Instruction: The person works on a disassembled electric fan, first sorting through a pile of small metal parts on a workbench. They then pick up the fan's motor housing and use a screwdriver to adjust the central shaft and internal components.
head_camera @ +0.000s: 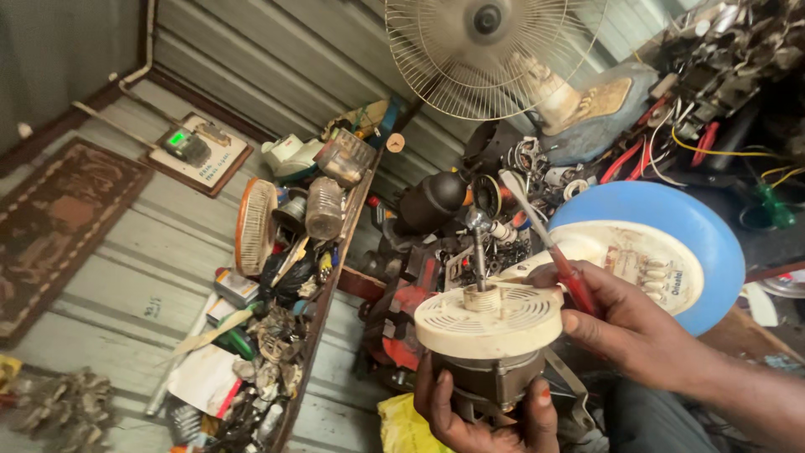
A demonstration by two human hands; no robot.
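A wire fan guard, round and pale, is hanging well above both hands, and a blue and white dome-shaped fan base is lying just behind the right hand. Between the hands a fan motor is standing upright, its steel shaft pointing up. The left hand is cupping the motor's dark metal body from below, fingers wrapped closed around it. The slotted cream plastic cover is sitting on top of the motor, so by my judgement the stripping is only partly done: the motor is out of the fan, the cover not yet off. The right hand is gripping a red-handled screwdriver, its thin blade slanting up and away.
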